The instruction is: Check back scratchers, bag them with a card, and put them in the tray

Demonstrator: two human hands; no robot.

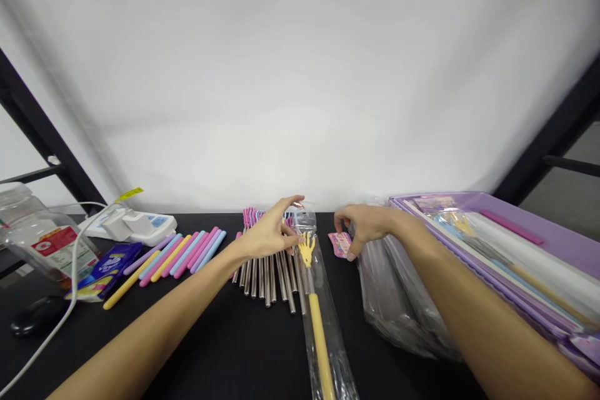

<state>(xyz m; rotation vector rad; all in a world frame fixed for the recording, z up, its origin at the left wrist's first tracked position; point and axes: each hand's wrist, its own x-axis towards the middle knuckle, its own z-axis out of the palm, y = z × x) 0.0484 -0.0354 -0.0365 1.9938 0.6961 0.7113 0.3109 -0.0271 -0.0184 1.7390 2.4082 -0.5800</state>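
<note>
A yellow back scratcher (317, 331) with a hand-shaped head lies inside a long clear plastic sleeve (330, 309) on the black table. Over the sleeve's upper end is my left hand (269, 234), its thumb and fingers apart; the thumb is beside the yellow head. Metal rods (267, 281) with pink, purple and blue hand-shaped heads lie partly under that hand. My right hand (368, 225) curls over small pink printed cards (340, 244), fingers at their upper edge and thumb at the lower corner. How many cards it grips is hidden.
Several pastel handle tubes (187, 256) lie at left, near a white power strip (150, 225), a blue packet (110, 269), a plastic jar (51, 237) and a cable (74, 275). A stack of clear sleeves (394, 294) and a purple box (562, 244) of packed scratchers stand at right.
</note>
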